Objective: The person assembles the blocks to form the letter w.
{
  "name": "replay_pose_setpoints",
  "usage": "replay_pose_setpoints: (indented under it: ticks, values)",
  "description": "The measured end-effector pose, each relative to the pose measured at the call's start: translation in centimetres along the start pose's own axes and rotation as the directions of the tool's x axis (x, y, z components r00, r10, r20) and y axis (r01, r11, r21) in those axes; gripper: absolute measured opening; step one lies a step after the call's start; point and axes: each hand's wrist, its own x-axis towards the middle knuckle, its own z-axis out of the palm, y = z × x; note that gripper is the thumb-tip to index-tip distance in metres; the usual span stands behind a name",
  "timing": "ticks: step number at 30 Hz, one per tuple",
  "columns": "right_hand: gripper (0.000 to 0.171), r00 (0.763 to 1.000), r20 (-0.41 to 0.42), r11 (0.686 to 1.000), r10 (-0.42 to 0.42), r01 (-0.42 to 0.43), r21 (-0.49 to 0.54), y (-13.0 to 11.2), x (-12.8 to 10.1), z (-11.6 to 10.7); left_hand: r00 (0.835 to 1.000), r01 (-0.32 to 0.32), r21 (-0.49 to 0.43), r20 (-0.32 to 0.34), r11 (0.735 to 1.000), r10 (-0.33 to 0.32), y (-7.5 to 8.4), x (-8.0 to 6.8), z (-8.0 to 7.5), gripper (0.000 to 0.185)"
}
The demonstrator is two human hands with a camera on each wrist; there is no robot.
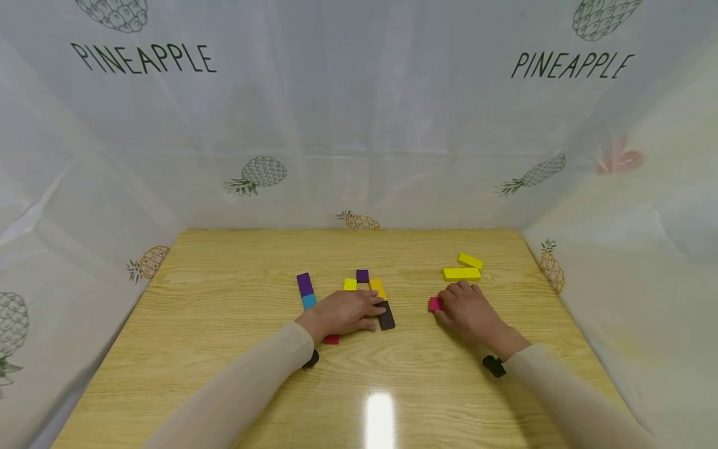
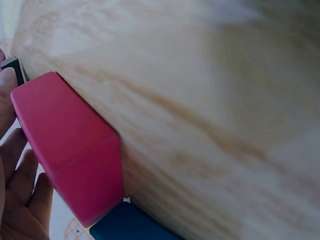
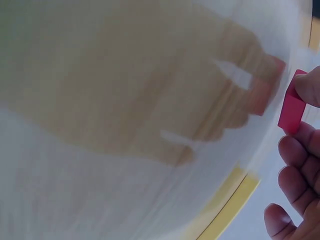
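Note:
My left hand (image 1: 344,312) reaches over a group of small coloured blocks, its fingertips touching a black block (image 1: 386,316). An orange block (image 1: 378,288) lies end to end with the black one. Beneath my left forearm runs a row with a purple block (image 1: 305,284), a blue block (image 1: 310,302) and a pink-red block (image 2: 65,135), partly hidden. Near the fingers lie a yellow block (image 1: 350,284) and a small dark purple block (image 1: 363,275). My right hand (image 1: 468,312) pinches a small pink-red block (image 3: 292,107) between thumb and index finger, close to the tabletop.
Two yellow blocks, a long one (image 1: 462,274) and a tilted one (image 1: 470,260), lie beyond my right hand. The wooden table (image 1: 224,268) is enclosed by a pale pineapple-print sheet (image 1: 359,125). A bright reflection shows near the front.

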Motion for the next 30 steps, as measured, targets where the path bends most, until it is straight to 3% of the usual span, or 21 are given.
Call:
replay_pose_setpoints:
  ticks: [4,9,22,30]
  values:
    - [0.025,0.998,-0.010,0.998,-0.067,0.067,0.012,-2.2,0.7,0.3,1.000,-0.004,0.003,-0.004,1.000,0.004,-0.1,0.1,0.0,0.051]
    - [0.028,0.996,0.020,0.995,-0.092,0.091,0.043,-4.0,1.0,0.2,1.000,0.019,-0.009,0.009,1.000,-0.019,-0.1,0.2,0.0,0.051]
    - [0.024,0.988,-0.031,0.986,-0.151,0.153,0.073,-6.1,0.9,0.7,0.999,0.024,-0.016,0.023,1.000,-0.023,0.1,0.1,-0.2,0.050]
    - [0.021,0.986,-0.005,0.980,-0.167,0.166,0.105,-6.6,0.9,0.3,1.000,0.007,0.017,0.024,1.000,-0.007,0.1,0.2,-0.4,0.050]
